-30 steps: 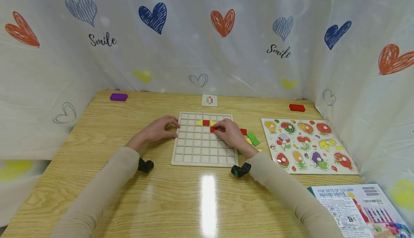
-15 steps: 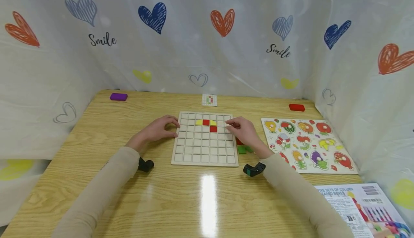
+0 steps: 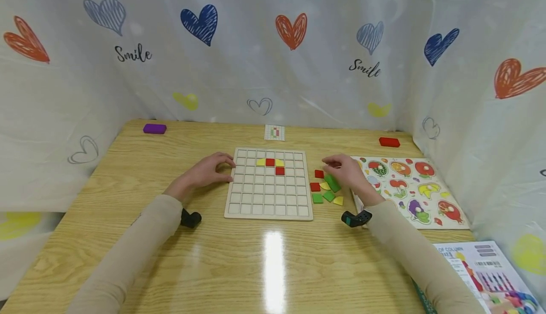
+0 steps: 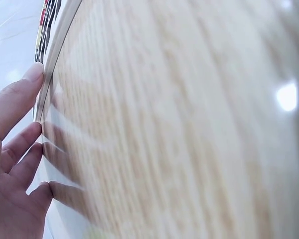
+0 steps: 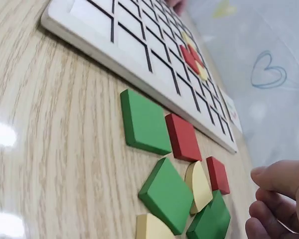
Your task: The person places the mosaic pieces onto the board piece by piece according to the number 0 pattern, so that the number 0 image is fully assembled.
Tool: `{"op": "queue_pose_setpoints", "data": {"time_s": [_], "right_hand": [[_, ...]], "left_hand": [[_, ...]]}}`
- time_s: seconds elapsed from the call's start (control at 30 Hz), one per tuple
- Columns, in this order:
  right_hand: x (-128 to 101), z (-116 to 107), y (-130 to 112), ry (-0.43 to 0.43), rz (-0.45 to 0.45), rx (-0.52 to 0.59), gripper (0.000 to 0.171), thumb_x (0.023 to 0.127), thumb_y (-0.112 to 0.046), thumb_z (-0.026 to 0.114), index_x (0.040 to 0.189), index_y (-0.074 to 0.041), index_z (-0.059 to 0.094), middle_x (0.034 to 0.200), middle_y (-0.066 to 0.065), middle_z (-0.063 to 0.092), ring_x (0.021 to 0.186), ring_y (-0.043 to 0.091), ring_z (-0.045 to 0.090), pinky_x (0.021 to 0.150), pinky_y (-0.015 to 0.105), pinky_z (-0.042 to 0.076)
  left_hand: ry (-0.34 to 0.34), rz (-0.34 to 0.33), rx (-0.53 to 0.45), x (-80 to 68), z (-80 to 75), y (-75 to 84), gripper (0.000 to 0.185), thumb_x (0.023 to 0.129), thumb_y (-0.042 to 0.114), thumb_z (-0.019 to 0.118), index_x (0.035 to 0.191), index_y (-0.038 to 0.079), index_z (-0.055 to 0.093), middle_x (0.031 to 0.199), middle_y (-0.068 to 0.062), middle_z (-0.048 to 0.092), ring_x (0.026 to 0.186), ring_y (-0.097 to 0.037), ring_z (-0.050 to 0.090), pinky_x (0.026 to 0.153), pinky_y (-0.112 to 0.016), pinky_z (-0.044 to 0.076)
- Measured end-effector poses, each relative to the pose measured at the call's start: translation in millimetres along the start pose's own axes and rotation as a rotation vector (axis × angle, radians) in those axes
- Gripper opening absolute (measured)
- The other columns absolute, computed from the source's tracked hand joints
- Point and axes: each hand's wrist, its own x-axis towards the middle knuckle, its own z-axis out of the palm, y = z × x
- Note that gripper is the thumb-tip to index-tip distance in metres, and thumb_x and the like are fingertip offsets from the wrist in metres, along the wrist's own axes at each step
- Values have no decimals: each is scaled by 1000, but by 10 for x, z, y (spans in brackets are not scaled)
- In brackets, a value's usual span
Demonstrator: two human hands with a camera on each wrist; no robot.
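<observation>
A pale wooden grid board [image 3: 264, 201] lies mid-table. In its upper rows sit two red squares, one a red square tile [image 3: 279, 171], and two yellow curved tiles, one a yellow tile [image 3: 260, 162]. My left hand [image 3: 209, 168] rests at the board's left edge, thumb and fingertips [image 4: 34, 72] against the rim in the left wrist view. To the right of the board, my right hand [image 3: 346, 172] hovers by the loose tiles, holding nothing, fingers loosely bent. Those include a red tile [image 3: 314, 187], a green square [image 5: 147, 124], a green tile [image 3: 332, 183] and a yellow tile [image 5: 199, 186].
A small pattern card [image 3: 275, 133] lies behind the board. Toward the back corners are a purple block [image 3: 155, 129] and a red block [image 3: 389, 142]. A fruit puzzle board [image 3: 452, 226] lies under the right forearm's side, with a printed box [image 3: 490, 257] nearer me.
My right hand has left the red tile on the grid and moved right, past the loose tiles, uncovering them and the right-hand yellow tile on the grid. My left hand stays at the board's edge.
</observation>
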Motion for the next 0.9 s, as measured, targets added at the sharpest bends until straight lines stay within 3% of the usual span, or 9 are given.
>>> {"op": "queue_pose_setpoints", "data": {"time_s": [0.37,0.9], "right_hand": [[4,104,55,-83,-75,-68,39,95,-16,65,130,1,60,128,20,59,112,34,57,93,48,49],[72,155,78,-26,-98,-128,32,94,-13,67,123,-1,66,119,19,60,102,32,59,86,46,50]], "left_hand": [[-2,-7,-1,-4,-6,19,38,90,22,74,121,5,62,143,-17,44,136,-38,36,113,-54,28],[-1,-16,3,-13,-13,42,38,89,22,74,121,5,63,144,-17,43,136,-38,35,113,-54,27]]}}
